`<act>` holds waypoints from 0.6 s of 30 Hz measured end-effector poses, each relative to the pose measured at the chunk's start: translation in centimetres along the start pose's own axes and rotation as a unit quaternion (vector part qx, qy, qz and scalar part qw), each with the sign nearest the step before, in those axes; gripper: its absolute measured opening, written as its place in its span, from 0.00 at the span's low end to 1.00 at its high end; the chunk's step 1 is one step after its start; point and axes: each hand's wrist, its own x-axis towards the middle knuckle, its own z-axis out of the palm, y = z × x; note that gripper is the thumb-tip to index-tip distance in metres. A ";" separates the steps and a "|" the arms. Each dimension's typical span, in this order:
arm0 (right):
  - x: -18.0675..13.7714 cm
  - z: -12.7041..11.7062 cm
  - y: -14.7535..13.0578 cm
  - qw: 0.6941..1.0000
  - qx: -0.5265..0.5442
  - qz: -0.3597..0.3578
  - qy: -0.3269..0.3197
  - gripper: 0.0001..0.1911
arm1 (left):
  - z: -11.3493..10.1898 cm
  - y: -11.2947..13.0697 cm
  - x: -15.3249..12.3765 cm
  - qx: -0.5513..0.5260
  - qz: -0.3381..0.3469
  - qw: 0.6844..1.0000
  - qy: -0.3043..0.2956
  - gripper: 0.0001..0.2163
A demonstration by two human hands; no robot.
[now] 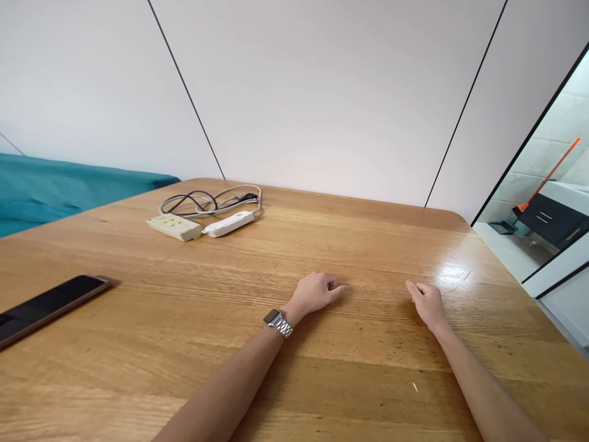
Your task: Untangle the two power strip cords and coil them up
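Observation:
My left hand (317, 291) rests on the wooden table (350, 380) with its fingers curled in and its thumb pointing right. A watch with a metal band (280, 322) is on that wrist. Across a gap of bare wood, my right hand (427, 304) lies in a loose fist, its thumb toward the left. No object shows in either hand. Nearest to the right forearm is a thin white scrap (415, 387) on the tabletop.
At the back left lie a cream power strip (175, 226) and a white power strip (229, 224) with looped cords (197, 205). A dark phone (50, 304) is at the left. Behind the table stands a white wall (322, 98); a teal sofa (69, 187) sits left.

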 end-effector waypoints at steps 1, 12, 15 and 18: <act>0.0 0.0 0.0 1.000 -0.001 -0.003 0.000 0.25 | -0.1 0.1 0.0 0.001 0.001 1.000 -0.001 0.19; 0.2 0.0 0.2 1.000 -0.028 0.010 -0.009 0.25 | 0.0 0.0 0.0 -0.007 0.002 1.000 0.001 0.18; 0.3 0.0 0.3 0.999 -0.033 0.003 -0.010 0.25 | 0.2 -0.2 0.1 -0.005 0.003 1.000 0.003 0.19; 0.3 0.2 0.5 0.999 -0.035 -0.007 -0.009 0.25 | 0.1 -0.1 0.1 -0.001 0.003 1.000 0.003 0.19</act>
